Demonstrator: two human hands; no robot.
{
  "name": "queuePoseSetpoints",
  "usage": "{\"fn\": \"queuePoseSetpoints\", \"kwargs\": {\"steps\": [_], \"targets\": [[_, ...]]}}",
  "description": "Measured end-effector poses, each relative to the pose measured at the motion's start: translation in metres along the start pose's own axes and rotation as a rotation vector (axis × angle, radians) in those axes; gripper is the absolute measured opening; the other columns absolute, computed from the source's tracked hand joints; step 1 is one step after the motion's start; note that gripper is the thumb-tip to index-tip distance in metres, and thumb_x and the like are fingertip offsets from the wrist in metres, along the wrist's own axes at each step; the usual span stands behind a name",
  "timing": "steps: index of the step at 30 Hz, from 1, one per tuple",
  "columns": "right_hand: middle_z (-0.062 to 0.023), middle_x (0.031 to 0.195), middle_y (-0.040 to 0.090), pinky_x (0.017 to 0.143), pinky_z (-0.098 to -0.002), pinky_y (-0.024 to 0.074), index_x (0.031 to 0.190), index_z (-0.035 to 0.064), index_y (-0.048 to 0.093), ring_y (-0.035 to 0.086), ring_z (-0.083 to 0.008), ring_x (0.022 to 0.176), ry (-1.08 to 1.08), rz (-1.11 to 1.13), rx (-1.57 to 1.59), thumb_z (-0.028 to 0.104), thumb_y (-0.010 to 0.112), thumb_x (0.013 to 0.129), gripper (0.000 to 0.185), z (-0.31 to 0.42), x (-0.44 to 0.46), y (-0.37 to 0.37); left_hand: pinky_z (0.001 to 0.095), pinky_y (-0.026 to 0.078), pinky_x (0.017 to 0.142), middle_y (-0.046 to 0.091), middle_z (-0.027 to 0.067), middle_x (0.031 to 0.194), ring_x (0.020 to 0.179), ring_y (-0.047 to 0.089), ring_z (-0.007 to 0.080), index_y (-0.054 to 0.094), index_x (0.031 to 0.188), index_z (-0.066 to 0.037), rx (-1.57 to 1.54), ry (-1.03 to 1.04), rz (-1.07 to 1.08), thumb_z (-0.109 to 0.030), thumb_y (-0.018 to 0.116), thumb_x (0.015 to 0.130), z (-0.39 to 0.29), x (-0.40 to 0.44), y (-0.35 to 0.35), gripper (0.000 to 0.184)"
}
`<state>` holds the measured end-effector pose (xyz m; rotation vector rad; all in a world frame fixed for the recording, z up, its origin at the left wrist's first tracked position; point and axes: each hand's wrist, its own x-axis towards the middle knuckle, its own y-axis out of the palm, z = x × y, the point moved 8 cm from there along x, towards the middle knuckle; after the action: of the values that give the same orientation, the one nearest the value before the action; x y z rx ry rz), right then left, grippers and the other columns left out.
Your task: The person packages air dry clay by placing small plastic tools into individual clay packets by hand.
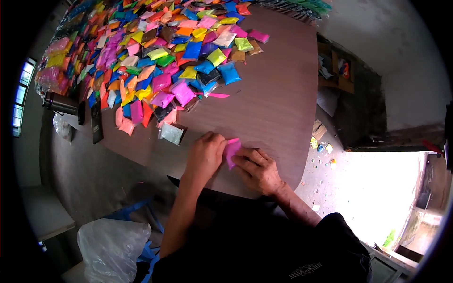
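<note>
Between my two hands, close to the table's near edge, is a small pink packet. The fingers of my left hand pinch its left side. My right hand grips its right side with curled fingers. Just left of my left hand lies a white packet in clear wrap. Beyond it spreads a large heap of small coloured packets, many in shiny clear wrap. A thin pink strip lies at the heap's near edge.
The brown table has a rounded near right corner. A dark flask and a long black object lie at its left edge. A clear plastic bag rests by a blue stool. Scraps lie on the floor at right.
</note>
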<state>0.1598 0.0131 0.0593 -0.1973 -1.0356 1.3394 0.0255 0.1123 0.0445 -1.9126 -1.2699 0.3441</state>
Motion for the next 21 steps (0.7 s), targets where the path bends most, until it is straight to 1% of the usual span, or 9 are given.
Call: {"fn": "queuePoseSetpoints", "kwargs": {"steps": [6,8,10,11,12,14,18,20,21], "targets": [[-0.0059,0.113,0.070,0.079,-0.0379,0.0606,0.108,0.0098,0.078,0.070,-0.0257,0.094,0.020,0.013,0.017,0.004,0.084,0.073,0.037,-0.001,0.000,0.002,0.0456,0.055,0.066,0.071,0.0176,0.086,0.077,0.069,0.0406,0.070,0.090,-0.004,-0.074,-0.040,-0.043,-0.012,0.077,0.091,-0.004,-0.006,-0.020,0.011],[-0.0047,0.116,0.070,0.079,-0.0369,0.0605,0.111,0.0111,0.078,0.070,-0.0248,0.097,0.038,0.026,0.009,0.008,0.082,0.076,0.036,-0.003,0.000,0.003,0.0456,0.055,0.066,0.072,0.0178,0.087,0.078,0.069,0.0407,0.070,0.090,-0.003,-0.112,-0.060,-0.034,-0.012,0.077,0.092,-0.010,-0.016,-0.019,0.011],[-0.0048,0.116,0.070,0.079,-0.0371,0.0604,0.111,0.0109,0.077,0.070,-0.0251,0.097,0.035,0.016,0.008,0.008,0.083,0.076,0.036,-0.004,0.001,0.003,0.0452,0.056,0.067,0.072,0.0179,0.088,0.078,0.070,0.0407,0.070,0.091,-0.003,-0.136,-0.051,-0.056,-0.012,0.076,0.092,-0.018,-0.025,-0.017,0.011],[-0.0049,0.115,0.069,0.079,-0.0372,0.0603,0.111,0.0108,0.077,0.070,-0.0253,0.096,0.033,0.004,0.006,0.009,0.083,0.076,0.036,-0.004,0.001,0.003,0.0453,0.056,0.068,0.072,0.0184,0.088,0.079,0.070,0.0411,0.071,0.092,-0.003,-0.060,-0.055,-0.042,-0.013,0.077,0.092,-0.013,-0.028,-0.011,0.011],[-0.0049,0.115,0.069,0.079,-0.0372,0.0603,0.111,0.0108,0.077,0.070,-0.0253,0.096,0.030,0.007,0.008,0.009,0.083,0.076,0.036,-0.003,0.002,0.003,0.0453,0.056,0.068,0.072,0.0184,0.088,0.079,0.070,0.0411,0.071,0.092,-0.003,-0.060,-0.058,-0.045,-0.013,0.077,0.092,-0.006,-0.028,-0.007,0.011],[-0.0067,0.116,0.070,0.078,-0.0381,0.0602,0.106,0.0082,0.077,0.070,-0.0266,0.094,0.022,0.012,0.030,0.005,0.087,0.071,0.036,-0.001,0.004,0.001,0.0487,0.055,0.062,0.070,0.0162,0.085,0.073,0.069,0.0412,0.067,0.090,-0.007,-0.008,-0.001,-0.095,-0.016,0.073,0.095,0.004,-0.023,-0.008,0.012],[-0.0077,0.118,0.070,0.079,-0.0380,0.0607,0.106,0.0080,0.077,0.071,-0.0272,0.093,0.023,0.025,0.022,0.006,0.088,0.072,0.036,0.000,0.004,0.000,0.0487,0.054,0.062,0.070,0.0160,0.084,0.073,0.068,0.0413,0.067,0.091,-0.007,-0.015,-0.048,-0.122,-0.017,0.073,0.096,0.015,-0.017,-0.015,0.012],[-0.0095,0.121,0.070,0.081,-0.0381,0.0612,0.107,0.0078,0.077,0.072,-0.0279,0.094,0.109,0.032,0.080,0.006,0.087,0.074,0.034,-0.002,0.005,-0.002,0.0481,0.055,0.062,0.070,0.0160,0.084,0.073,0.068,0.0413,0.068,0.092,-0.008,-0.031,-0.055,-0.118,-0.017,0.074,0.095,0.011,-0.022,-0.020,0.011],[-0.0095,0.121,0.070,0.081,-0.0381,0.0612,0.107,0.0078,0.077,0.072,-0.0279,0.094,0.114,0.032,0.081,0.006,0.087,0.074,0.034,-0.003,0.004,-0.001,0.0480,0.055,0.062,0.070,0.0160,0.085,0.073,0.068,0.0413,0.068,0.093,-0.008,-0.068,-0.064,-0.118,-0.017,0.074,0.095,0.004,-0.025,-0.025,0.011]]}}
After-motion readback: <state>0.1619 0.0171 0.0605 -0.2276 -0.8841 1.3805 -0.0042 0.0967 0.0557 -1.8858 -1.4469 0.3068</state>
